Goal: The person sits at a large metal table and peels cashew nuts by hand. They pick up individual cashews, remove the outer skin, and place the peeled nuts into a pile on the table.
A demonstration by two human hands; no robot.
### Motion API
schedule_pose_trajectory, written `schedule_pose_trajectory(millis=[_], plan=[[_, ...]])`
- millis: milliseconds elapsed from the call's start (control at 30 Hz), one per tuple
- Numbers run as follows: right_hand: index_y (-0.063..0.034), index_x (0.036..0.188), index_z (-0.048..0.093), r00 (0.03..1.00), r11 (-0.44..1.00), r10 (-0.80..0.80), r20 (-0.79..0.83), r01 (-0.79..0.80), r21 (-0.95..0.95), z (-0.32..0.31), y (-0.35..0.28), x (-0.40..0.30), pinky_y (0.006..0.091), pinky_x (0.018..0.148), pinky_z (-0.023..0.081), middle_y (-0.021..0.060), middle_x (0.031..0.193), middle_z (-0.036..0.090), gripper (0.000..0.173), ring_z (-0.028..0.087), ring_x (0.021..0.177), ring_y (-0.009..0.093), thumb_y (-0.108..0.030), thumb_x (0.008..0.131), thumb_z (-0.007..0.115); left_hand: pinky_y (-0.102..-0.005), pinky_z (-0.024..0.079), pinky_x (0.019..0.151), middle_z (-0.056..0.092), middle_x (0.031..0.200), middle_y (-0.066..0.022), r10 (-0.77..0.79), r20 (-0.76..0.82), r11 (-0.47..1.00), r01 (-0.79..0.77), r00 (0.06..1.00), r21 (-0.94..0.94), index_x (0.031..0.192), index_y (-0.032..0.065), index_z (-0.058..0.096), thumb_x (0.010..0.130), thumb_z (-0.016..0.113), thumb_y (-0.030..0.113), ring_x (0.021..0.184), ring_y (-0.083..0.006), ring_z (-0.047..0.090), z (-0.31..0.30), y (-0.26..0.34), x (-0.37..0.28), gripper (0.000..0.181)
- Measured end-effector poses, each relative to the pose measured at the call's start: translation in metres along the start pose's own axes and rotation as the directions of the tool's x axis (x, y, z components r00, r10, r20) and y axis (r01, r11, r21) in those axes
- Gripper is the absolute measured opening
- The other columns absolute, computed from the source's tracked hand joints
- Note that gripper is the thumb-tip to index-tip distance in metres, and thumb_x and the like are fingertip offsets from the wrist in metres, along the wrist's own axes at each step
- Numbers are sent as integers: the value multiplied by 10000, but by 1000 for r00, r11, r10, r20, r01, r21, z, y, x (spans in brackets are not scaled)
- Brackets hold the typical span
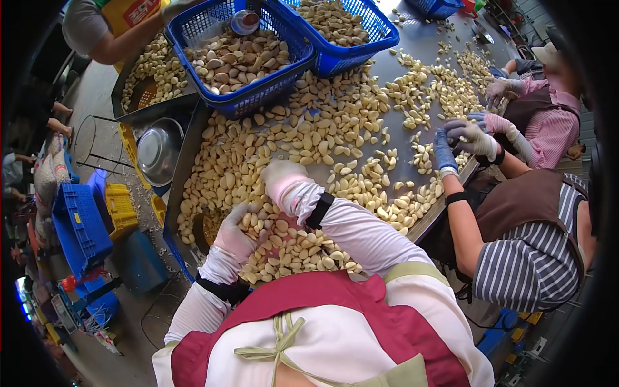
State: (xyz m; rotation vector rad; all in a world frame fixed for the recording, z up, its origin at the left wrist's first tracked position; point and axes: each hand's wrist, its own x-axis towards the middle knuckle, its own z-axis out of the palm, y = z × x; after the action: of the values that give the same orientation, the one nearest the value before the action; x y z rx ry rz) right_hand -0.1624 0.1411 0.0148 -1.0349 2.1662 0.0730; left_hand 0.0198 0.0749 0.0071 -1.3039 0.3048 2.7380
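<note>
Peeled garlic cloves [309, 140] lie spread over a metal table [360, 167]. My left hand [238, 231], in a pale glove, is cupped around several cloves near the table's left corner, beside the round opening [197, 228] there. Among the cloves ahead and to the right, my right hand [285, 179] is bent at the wrist, its gloved back towards the camera. The fingers of that hand are hidden, so what they touch or hold does not show. More cloves lie below both hands, close to my apron [314, 290].
Two blue plastic baskets [242, 96] of garlic stand at the table's far side. A metal bowl [159, 151] sits at the left. Co-workers' gloved hands [466, 138] are over the cloves at the right edge; another person's arm [125, 41] is at upper left.
</note>
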Motion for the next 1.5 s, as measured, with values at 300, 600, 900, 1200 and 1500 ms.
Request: schedule_pose_trajectory(millis=[300, 600, 900, 1200, 1500], plan=[[-95, 1101, 712, 916, 686, -379, -132, 374, 624, -14, -4, -59, 337, 860, 525, 154, 1018, 703, 344, 684, 959, 259, -167, 767, 757, -420, 508, 835, 647, 1075, -58, 56, -52, 989, -63, 997, -137, 1152, 112, 565, 1005, 439, 435, 978, -258, 626, 6, -2, -7, 376], [-108, 969, 721, 942, 984, -180, -283, 168, -65, 49, 11, 5, 432, 808, 543, 132, 1001, 663, 191, 667, 951, 330, -201, 847, 609, -402, 523, 741, 663, 1044, -83, 88, 125, 954, -48, 988, -297, 1024, 128, 616, 963, 527, 376, 968, -300, 626, -2, 10, -8, 270], [-101, 938, 721, 789, 677, -506, -348, 614, 406, 19, -10, -43, 407, 822, 534, 144, 903, 679, 193, 669, 906, 312, -215, 790, 672, -434, 515, 838, 637, 1097, -95, 569, 72, 729, -544, 819, 415, 1126, 95, 593, 966, 503, 353, 1023, -268, 611, -15, -10, -3, 316], [-103, 1078, 693, 879, 902, -415, -234, 364, -234, 19, -31, 42, 365, 853, 536, 115, 1069, 675, 237, 650, 1037, 296, -110, 899, 539, -433, 489, 825, 635, 1083, -91, 49, 69, 964, -29, 996, -266, 1123, 137, 594, 968, 499, 377, 1056, -341, 571, -9, 9, 4, 301], [-105, 1036, 673, 918, 938, -320, -236, 342, 56, -6, -15, 14, 405, 812, 538, 115, 1012, 685, 258, 666, 976, 312, -199, 795, 675, -452, 473, 869, 630, 1112, -85, 70, 19, 958, -62, 997, -280, 1100, 144, 626, 963, 512, 356, 1094, -310, 553, -21, 11, -3, 277]])
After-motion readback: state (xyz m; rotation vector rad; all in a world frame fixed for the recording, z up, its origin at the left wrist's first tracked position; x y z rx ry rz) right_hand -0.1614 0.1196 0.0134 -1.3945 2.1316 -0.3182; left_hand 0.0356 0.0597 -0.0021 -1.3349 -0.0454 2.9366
